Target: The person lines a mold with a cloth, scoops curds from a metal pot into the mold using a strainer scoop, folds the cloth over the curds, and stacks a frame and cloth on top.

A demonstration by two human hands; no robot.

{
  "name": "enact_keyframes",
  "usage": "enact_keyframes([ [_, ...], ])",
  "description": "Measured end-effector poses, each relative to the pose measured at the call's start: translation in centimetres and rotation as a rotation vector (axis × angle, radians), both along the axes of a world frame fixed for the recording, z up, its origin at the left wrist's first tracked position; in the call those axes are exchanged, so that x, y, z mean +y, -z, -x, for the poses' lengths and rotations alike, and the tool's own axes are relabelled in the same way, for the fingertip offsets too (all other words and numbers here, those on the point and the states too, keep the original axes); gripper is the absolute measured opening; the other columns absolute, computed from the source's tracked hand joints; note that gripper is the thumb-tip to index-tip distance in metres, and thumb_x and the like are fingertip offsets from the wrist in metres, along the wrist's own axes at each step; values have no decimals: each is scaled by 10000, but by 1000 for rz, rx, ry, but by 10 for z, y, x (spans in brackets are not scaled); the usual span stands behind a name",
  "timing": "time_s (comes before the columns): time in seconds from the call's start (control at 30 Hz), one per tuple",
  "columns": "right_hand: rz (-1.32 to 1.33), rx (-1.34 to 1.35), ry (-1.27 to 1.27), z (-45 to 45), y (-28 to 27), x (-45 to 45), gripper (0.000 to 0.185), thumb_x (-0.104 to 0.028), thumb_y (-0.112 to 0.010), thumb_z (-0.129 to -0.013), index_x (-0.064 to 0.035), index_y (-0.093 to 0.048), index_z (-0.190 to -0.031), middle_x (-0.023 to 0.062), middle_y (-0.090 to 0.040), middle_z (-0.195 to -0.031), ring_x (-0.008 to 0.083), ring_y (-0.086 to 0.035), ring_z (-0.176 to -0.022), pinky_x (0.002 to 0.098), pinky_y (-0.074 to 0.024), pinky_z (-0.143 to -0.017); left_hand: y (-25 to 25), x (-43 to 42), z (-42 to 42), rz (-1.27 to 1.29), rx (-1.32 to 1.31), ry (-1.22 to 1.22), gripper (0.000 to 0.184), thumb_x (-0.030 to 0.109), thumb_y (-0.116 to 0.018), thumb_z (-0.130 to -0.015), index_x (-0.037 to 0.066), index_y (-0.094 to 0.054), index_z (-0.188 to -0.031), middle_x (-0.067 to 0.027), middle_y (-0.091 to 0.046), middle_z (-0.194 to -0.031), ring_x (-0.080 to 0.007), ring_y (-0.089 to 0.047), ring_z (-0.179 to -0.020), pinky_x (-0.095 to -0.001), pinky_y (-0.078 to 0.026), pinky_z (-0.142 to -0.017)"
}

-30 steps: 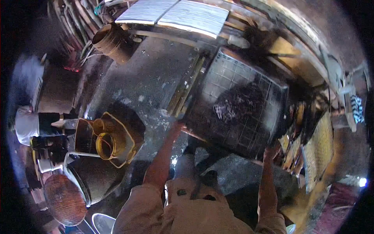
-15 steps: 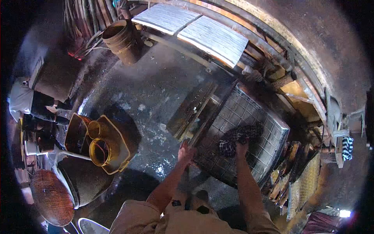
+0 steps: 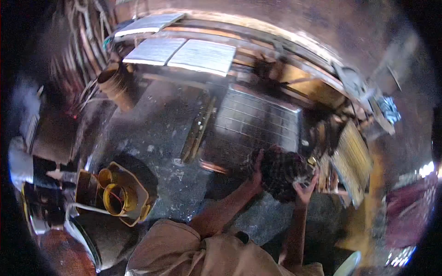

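Note:
A dark, crumpled checked cloth (image 3: 282, 172) hangs between my two hands, in front of the near right corner of a gridded metal tray (image 3: 258, 120). My left hand (image 3: 258, 169) grips the cloth at its left side. At the right side, my right hand (image 3: 307, 186) holds it, thumb and fingers around its edge. The tray lies low on the floor, its grid lines showing on the far part; the cloth covers part of its near edge.
Yellow pots (image 3: 118, 199) stand in a tub at left, beside a big bin (image 3: 108, 239). Another person (image 3: 20, 161) is at far left. Boards and a woven mat (image 3: 352, 161) lean at right. A rusty bucket (image 3: 117, 89), white sheets (image 3: 202, 56) and a wooden strip (image 3: 198, 131) lie beyond.
The cloth has left the tray's surface and is now up between both hands. My left hand has let go of the tray's edge area and moved right to the cloth. The view has shifted.

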State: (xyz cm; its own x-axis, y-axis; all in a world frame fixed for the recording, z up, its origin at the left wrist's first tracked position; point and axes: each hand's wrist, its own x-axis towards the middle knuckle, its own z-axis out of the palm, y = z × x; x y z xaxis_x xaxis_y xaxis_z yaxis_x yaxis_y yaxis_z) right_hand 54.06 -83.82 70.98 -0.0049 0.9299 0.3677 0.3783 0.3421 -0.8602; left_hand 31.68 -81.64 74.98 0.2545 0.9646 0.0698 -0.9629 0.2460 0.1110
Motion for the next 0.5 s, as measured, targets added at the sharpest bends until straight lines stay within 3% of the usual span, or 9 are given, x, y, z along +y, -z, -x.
enact_keyframes([
  [0.03, -110, -31, 136, 32, -51, -24, 714, -280, -627, -801, -29, -265, -1363, 167, -291, -1388, 287, -255, -1294, 405, -192, -1054, -3, -19, -24, -13, 10, 35, 573, 503, -413, -887, 92, -413, -1286, -159, -422, -1282, -255, -391, -1205, -422, -306, -1021],
  [0.07, -214, -64, 271, 45, -82, -44, 727, -273, -628, -804, -33, -244, -1374, 165, -265, -1404, 281, -238, -1303, 404, -189, -1053, -2, -40, -48, -292, 303, -291, 516, 468, -436, -890, 89, -450, -1240, -149, -441, -1260, -247, -422, -1175, -414, -336, -998],
  [0.1, -167, 87, 256, 33, -67, -57, 610, -269, -612, -826, -8, -355, -1313, 167, -383, -1324, 263, -356, -1231, 376, -257, -1024, 6, -57, -73, -458, 453, -433, 489, 451, -447, -891, 87, -469, -1217, -145, -450, -1249, -244, -438, -1160, -410, -350, -986],
  [0.13, -181, 98, 281, 31, -71, -74, 610, -269, -612, -826, -8, -355, -1313, 167, -383, -1324, 263, -356, -1231, 376, -257, -1024, 16, -73, -98, -602, 584, -599, 461, 433, -458, -893, 86, -487, -1194, -140, -460, -1238, -240, -453, -1145, -407, -365, -974],
  [0.23, -11, 253, 299, 25, -66, -112, 409, -279, -543, -879, 8, -499, -1167, 135, -519, -1162, 220, -500, -1059, 338, -368, -935, 39, -102, -141, -305, 1033, -620, 322, 338, -502, -885, 66, -545, -1052, -95, -551, -1086, -196, -539, -1022, -370, -443, -865],
  [0.3, 78, 510, 286, 4, -34, -118, 339, -321, -508, -899, -4, -575, -998, 81, -575, -981, 162, -548, -869, 295, -434, -815, 15, -110, -122, -151, 583, -176, 263, 279, -532, -849, 79, -558, -1019, -124, -554, -1057, -266, -559, -926, -405, -455, -829],
  [0.33, 75, 520, 287, 4, -37, -126, 339, -321, -508, -899, -4, -575, -998, 81, -575, -981, 162, -548, -869, 295, -434, -815, 1, -116, -112, -85, 440, -33, 246, 260, -543, -837, 84, -562, -1007, -134, -555, -1047, -289, -566, -893, -417, -459, -817],
  [0.4, 281, 1050, 168, 12, -48, -132, 215, -223, -435, -906, -69, -572, -847, 28, -556, -818, 149, -540, -758, 281, -452, -716, -43, -137, -92, -845, 1613, -616, 150, 189, -588, -749, 55, -561, -809, -112, -580, -870, -257, -576, -737, -362, -480, -654],
  [0.5, 423, 1265, 45, 7, -20, -127, 204, -223, -420, -899, -78, -563, -884, 36, -563, -850, 171, -547, -770, 307, -459, -723, -65, -147, -70, -1160, 1633, -704, 130, 145, -606, -689, 47, -561, -762, -96, -576, -791, -237, -571, -743, -330, -459, -657],
])
